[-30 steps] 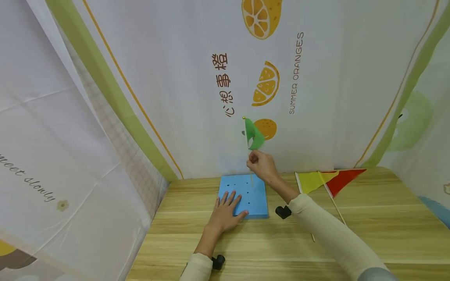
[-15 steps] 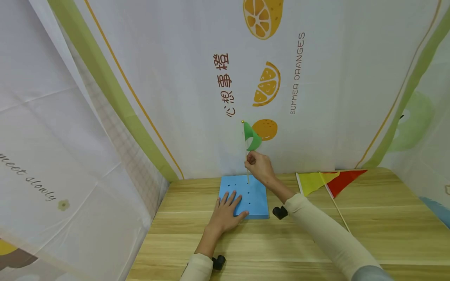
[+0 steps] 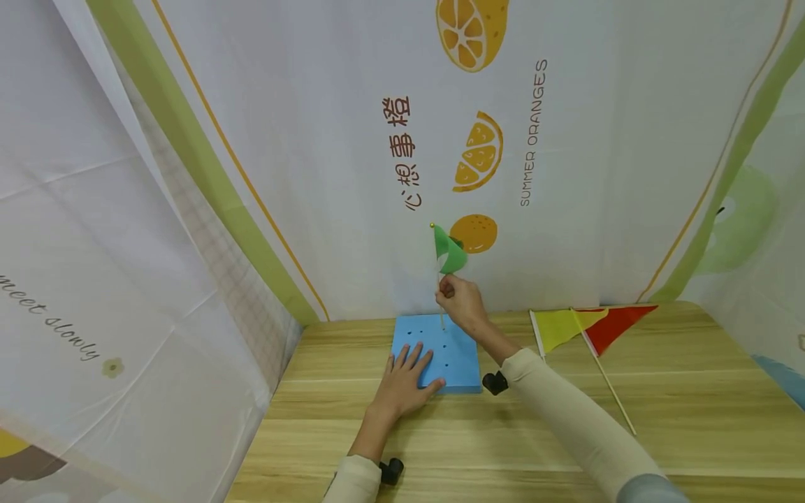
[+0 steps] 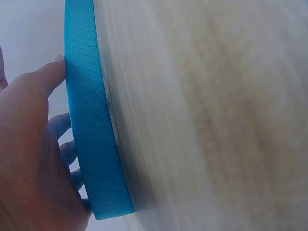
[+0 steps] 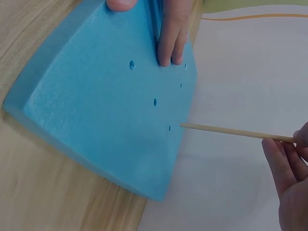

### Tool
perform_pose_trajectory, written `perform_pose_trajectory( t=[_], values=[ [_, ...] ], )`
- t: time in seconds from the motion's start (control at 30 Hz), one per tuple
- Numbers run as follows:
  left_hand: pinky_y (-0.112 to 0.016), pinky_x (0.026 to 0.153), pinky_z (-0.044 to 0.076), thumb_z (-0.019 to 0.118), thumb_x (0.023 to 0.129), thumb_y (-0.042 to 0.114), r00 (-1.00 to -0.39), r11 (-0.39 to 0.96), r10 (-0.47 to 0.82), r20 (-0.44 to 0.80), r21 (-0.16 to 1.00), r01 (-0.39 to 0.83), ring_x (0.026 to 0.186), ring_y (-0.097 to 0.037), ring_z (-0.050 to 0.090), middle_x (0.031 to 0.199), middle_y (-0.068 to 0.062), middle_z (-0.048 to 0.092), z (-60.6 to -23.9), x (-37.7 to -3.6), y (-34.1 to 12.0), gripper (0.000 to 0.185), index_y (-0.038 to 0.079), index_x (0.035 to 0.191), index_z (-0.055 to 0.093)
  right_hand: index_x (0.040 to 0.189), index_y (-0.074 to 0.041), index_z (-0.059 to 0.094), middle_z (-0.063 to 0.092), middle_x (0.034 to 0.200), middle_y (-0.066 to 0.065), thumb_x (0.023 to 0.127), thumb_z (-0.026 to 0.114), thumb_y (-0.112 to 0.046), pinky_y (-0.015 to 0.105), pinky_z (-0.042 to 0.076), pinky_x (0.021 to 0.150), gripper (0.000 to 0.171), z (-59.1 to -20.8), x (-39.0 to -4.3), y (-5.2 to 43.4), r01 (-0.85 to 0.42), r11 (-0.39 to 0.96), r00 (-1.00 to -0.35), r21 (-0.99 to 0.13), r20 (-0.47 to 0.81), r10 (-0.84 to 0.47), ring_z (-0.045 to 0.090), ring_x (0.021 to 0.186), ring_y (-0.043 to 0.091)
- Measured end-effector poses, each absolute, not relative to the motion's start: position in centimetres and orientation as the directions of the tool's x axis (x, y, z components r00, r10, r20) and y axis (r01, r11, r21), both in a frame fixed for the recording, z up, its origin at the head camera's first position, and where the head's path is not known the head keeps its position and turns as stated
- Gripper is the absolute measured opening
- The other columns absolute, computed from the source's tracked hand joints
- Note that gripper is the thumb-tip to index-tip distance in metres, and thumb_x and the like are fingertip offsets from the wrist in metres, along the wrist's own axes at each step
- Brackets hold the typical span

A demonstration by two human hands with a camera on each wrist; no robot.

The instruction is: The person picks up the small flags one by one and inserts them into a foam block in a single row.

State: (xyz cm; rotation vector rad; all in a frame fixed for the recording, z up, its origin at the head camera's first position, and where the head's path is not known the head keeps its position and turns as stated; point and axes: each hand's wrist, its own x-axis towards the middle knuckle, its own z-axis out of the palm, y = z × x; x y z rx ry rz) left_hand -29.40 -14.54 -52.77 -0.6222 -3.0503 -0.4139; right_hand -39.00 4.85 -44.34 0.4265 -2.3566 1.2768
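Presently the left hand [image 3: 402,388] lies flat with fingers straight and spread on the near left part of a blue foam block [image 3: 455,349], which sits on the wooden surface [image 3: 566,454] close to the back cloth wall [image 3: 314,140]. The left wrist view shows the same hand [image 4: 33,159] against the top of the block [image 4: 91,134], thumb at its edge. The block's top carries a pattern of small holes [image 5: 155,102]. The right hand [image 3: 459,302] is raised over the far edge of the block and pinches the thin wooden stick [image 5: 231,131] of a green flag [image 3: 449,251], fingers curled around it; the flag stands roughly upright above the hand. The right wrist view shows the stick's lower tip at the far edge of the block, just beside one of the holes; whether it has entered a hole cannot be told. To the right, well apart from the block, a yellow flag [image 3: 560,327] and a red flag [image 3: 616,323] lie flat on the surface, overlapping near their sticks. Two small black objects, one by each wrist, are at the left sleeve [image 3: 390,469] and the right sleeve [image 3: 493,382].
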Motion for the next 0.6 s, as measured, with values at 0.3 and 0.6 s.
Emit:
perform_pose_trajectory(
  t=[0.3,0.6],
  values=[
    [-0.066,0.132,0.018,0.05,0.105,0.067,-0.921,0.884,0.387,0.056,0.263,0.387,0.166,-0.039,0.02,0.177,-0.009,0.028,-52.9,-29.5,-14.6,0.078,0.02,0.167,0.04,0.095,-0.001,0.071,0.076,0.09,0.015,0.096,0.074,-0.003,0.044,0.066,0.08,0.004,-45.1,-39.2,4.4,-0.461,0.542,-0.855,-0.703,0.516,-0.058,0.077,0.087,0.029],
    [-0.067,0.131,0.019,0.052,0.105,0.066,-0.914,0.881,0.398,0.075,0.248,0.403,0.165,-0.041,0.022,0.176,-0.01,0.03,-53.0,-29.6,-14.7,0.078,0.019,0.166,0.042,0.096,0.001,0.073,0.077,0.09,0.015,0.095,0.073,-0.002,0.044,0.065,0.079,0.003,-45.5,-39.3,4.3,-0.483,0.545,-0.839,-0.685,0.54,-0.064,0.076,0.086,0.029]
  ],
)
